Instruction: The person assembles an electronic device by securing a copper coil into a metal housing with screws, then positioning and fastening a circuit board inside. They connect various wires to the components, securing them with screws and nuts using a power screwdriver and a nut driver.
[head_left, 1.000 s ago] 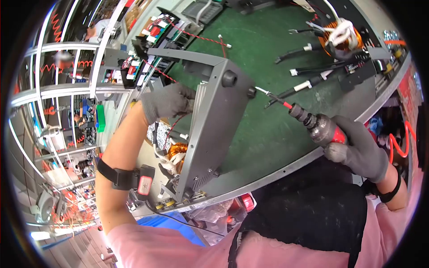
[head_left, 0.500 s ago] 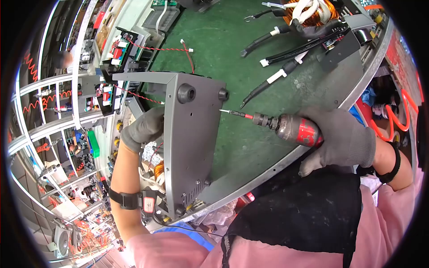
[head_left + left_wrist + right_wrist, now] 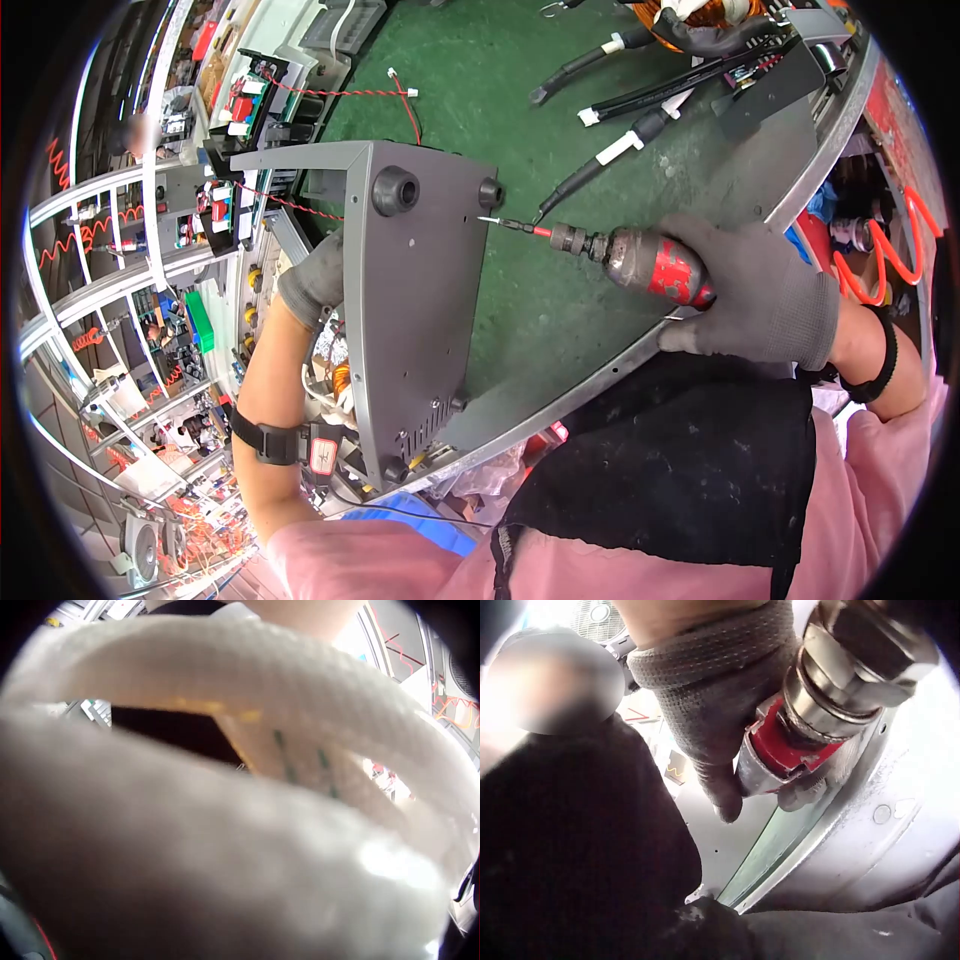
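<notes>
My gloved right hand (image 3: 750,290) grips a power screwdriver (image 3: 645,262), its bit (image 3: 490,219) near the grey case (image 3: 356,310) standing sideways on the counter (image 3: 560,320), probably so its footed panel (image 3: 425,290) faces me; whether my left hand (image 3: 312,280), behind, grips it, I cannot tell.

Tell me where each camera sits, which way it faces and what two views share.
Head: worn on the head, facing forward and down at the gray housing; left hand, right hand and pink sleeves show.
Left wrist: worn there, facing blurred pale shapes; some bare arm shows on top.
Right wrist: worn there, facing the driver; that hand grips it.
Head and right wrist share both.
</notes>
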`<state>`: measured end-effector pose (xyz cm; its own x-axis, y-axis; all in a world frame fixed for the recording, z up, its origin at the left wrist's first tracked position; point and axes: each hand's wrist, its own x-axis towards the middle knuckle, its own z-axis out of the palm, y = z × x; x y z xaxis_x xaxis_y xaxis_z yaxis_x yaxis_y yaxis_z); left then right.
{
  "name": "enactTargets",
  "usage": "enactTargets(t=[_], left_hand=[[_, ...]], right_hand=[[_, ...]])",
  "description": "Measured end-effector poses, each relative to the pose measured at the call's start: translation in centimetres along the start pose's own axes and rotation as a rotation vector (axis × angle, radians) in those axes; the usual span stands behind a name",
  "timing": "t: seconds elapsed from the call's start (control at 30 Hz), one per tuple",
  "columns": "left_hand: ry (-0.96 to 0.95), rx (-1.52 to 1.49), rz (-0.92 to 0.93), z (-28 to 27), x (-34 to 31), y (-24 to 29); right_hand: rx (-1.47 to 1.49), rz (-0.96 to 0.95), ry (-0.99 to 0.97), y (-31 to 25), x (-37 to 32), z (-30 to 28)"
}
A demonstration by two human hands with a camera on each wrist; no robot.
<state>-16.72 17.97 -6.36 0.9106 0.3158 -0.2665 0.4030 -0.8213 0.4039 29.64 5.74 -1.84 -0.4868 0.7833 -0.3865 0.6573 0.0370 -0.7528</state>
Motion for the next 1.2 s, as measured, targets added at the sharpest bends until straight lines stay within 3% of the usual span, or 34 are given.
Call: enactTargets(t=[0.03,0.1,0.23,0.33,0.4,0.53,0.63,0.7,0.9,0.93,1.0,1.13,1.2], left_hand=[[0.011,0.11,0.063,0.0,0.2,0.2],[0.075,-0.672,-0.416,0.2,0.6,1.4],[0.078,-0.636,-0.352,0.2,0.5,1.4],[0.094,-0.681,-0.419,0.2,0.6,1.5],[0.082,-0.24,-0.158,0.0,0.5,1.0],[0.101,-0.365,-0.177,0.0,0.4,0.9],[0.074,-0.124,-0.112,-0.2,0.2,0.9],[0.07,0.283,0.017,0.2,-0.3,0.5],[0.037,0.51,0.099,-0.1,-0.4,0.6],[0.037,0.509,0.099,-0.1,-0.4,0.5],[0.081,0.175,0.017,-0.2,-0.3,0.4],[0.052,0.141,-0.013,-0.8,0.1,0.9],[0.018,-0.088,-0.114,-1.0,0.2,1.0]], right_hand=[[0.0,0.002,0.028,0.0,0.1,0.2],[-0.01,0.012,0.033,-0.2,0.2,0.4],[-0.017,0.0,0.046,-0.4,0.6,0.7],[-0.053,0.018,0.052,-0.5,0.7,0.9],[-0.068,0.039,0.04,-0.7,0.8,0.9],[-0.098,0.072,0.024,-0.9,0.9,0.9],[-0.064,0.074,0.019,-0.9,0.9,0.9],[-0.069,0.077,0.022,-0.9,0.9,0.9],[-0.079,0.074,0.018,-0.9,0.9,0.9],[-0.083,0.07,0.022,-0.9,0.9,0.9],[-0.075,0.076,0.013,-1.0,1.0,0.8],[-0.071,0.081,0.013,-1.0,1.0,0.9],[-0.075,0.102,0.001,-1.1,1.1,0.8]])
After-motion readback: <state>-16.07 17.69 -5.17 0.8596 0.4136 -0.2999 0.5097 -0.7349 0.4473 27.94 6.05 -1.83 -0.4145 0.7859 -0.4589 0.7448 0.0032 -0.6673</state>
